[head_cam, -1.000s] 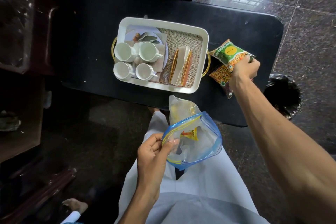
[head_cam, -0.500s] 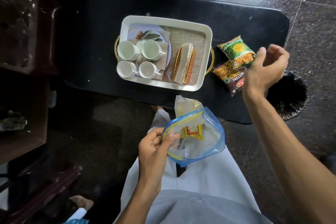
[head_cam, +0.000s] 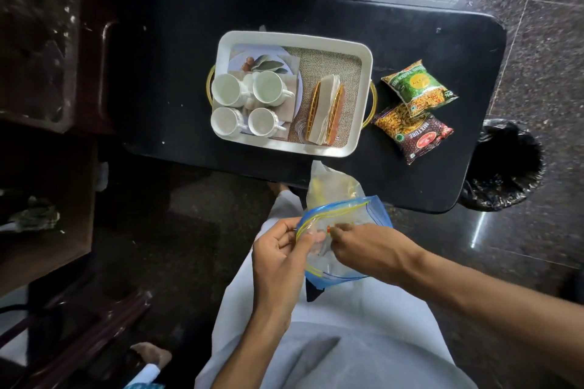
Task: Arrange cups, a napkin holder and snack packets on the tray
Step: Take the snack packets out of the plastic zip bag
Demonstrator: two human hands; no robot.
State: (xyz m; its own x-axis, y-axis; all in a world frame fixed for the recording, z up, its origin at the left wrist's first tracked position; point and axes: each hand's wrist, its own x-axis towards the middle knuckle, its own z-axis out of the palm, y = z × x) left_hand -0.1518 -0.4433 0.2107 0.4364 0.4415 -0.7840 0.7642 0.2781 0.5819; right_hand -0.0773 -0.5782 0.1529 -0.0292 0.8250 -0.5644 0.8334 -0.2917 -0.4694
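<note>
**Tray partly set; snack packets not yet on it**

Tray (head_cam: pixel 366 55): four white cups (head_cam: pixel 249 107) grouped at its left end on a plate and napkins. Napkin holder (head_cam: pixel 325 114) upright to their right, on the burlap liner. Cups and holder look done.

Two snack packets (head_cam: pixel 415 110) lie on the table (head_cam: pixel 177 73), just beside the tray's right handle, well beyond the fingers and to their right. Green one overlaps the dark one. Neither is on the tray; that step is left.

Left hand (head_cam: pixel 278 256): fingers (head_cam: pixel 308 238) pinched on the near rim of a zip bag (head_cam: pixel 347 265) over the lap. Right hand (head_cam: pixel 368 251): fingertips closed at the bag's mouth; whether they hold anything inside, cannot tell. A yellowish packet may sit in the bag, at the far side from the fingers.
</note>
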